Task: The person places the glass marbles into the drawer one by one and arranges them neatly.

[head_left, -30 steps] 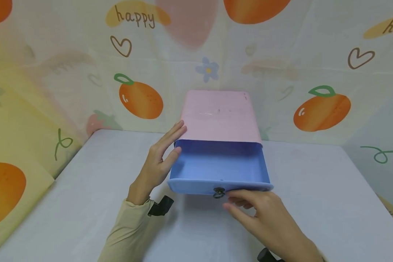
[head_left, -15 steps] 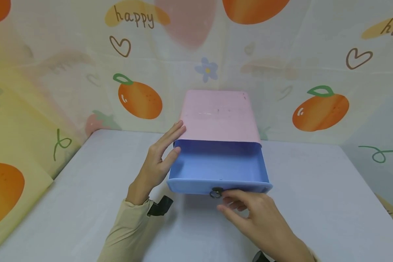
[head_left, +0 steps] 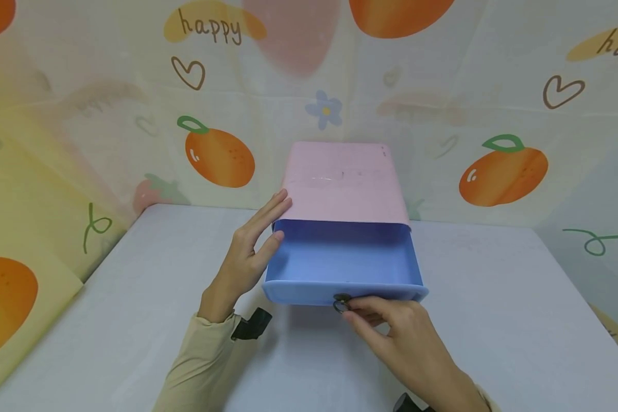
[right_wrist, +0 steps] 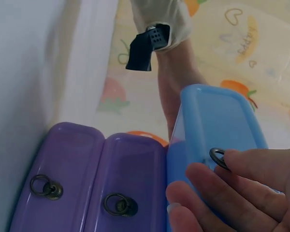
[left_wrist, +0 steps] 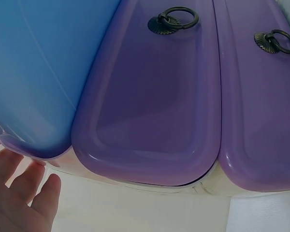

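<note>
In the head view a small cabinet with a pink top [head_left: 342,183] stands on the table, its light blue drawer [head_left: 346,257] pulled well out and nothing visible inside. A dark metal ring handle [head_left: 341,306] hangs on the drawer's front. My right hand [head_left: 409,337] pinches this ring between thumb and forefinger; the right wrist view shows the ring handle [right_wrist: 218,157] at the fingertips. With straight fingers, my left hand [head_left: 242,260] rests against the cabinet's left side, thumb beside the blue drawer. The left wrist view catches those fingers [left_wrist: 26,181] along the cabinet's side.
Two purple drawers [left_wrist: 150,92] sit closed below the blue one, each bearing a ring handle [left_wrist: 181,18]. White cloth covers the table [head_left: 134,320]. Behind the cabinet hangs a fruit-printed cloth [head_left: 422,74].
My right hand has moved slightly left, and its thumb and forefinger have closed on the ring handle. The left hand and the drawer look the same.
</note>
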`<state>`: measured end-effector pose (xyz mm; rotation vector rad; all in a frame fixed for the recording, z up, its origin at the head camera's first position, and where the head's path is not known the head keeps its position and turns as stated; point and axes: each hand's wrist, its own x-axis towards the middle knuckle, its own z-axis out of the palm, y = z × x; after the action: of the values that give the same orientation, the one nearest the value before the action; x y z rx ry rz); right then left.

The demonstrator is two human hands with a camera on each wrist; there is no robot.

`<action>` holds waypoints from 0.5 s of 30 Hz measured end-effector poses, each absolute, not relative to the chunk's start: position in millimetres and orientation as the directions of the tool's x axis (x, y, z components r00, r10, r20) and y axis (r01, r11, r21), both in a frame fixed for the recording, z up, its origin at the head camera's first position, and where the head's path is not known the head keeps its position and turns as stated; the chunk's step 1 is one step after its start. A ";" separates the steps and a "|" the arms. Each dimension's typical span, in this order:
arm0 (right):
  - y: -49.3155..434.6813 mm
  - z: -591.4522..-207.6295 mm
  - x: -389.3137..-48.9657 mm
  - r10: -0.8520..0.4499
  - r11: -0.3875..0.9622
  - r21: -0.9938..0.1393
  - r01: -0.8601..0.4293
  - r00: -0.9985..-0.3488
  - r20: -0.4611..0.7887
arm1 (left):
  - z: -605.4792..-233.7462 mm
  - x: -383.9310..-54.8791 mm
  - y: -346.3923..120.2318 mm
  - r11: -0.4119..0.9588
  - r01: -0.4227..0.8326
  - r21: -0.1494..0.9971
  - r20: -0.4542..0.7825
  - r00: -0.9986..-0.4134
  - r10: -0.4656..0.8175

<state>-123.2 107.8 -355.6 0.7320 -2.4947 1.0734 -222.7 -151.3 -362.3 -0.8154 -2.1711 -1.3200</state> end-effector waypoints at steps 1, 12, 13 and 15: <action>108.2 -355.9 -123.4 -0.327 0.581 -0.576 -0.574 -0.813 0.481 | -362.5 -222.9 -151.5 0.361 0.694 0.623 0.654 -0.715 0.245; 108.6 -362.4 -132.2 -0.315 0.529 -0.547 -0.649 -0.749 0.584 | -363.1 -223.3 -152.8 0.363 0.687 0.629 0.641 -0.723 0.256; 108.8 -363.2 -133.8 -0.315 0.522 -0.542 -0.659 -0.739 0.596 | -363.0 -223.4 -152.8 0.359 0.691 0.627 0.645 -0.719 0.258; 109.3 -364.8 -136.8 -0.313 0.507 -0.533 -0.677 -0.721 0.618 | -362.9 -223.7 -153.0 0.352 0.699 0.623 0.651 -0.712 0.261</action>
<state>-136.8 109.3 -364.8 0.8139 -2.3069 1.0980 -223.7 -153.0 -362.9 -0.8368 -2.1775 -1.3258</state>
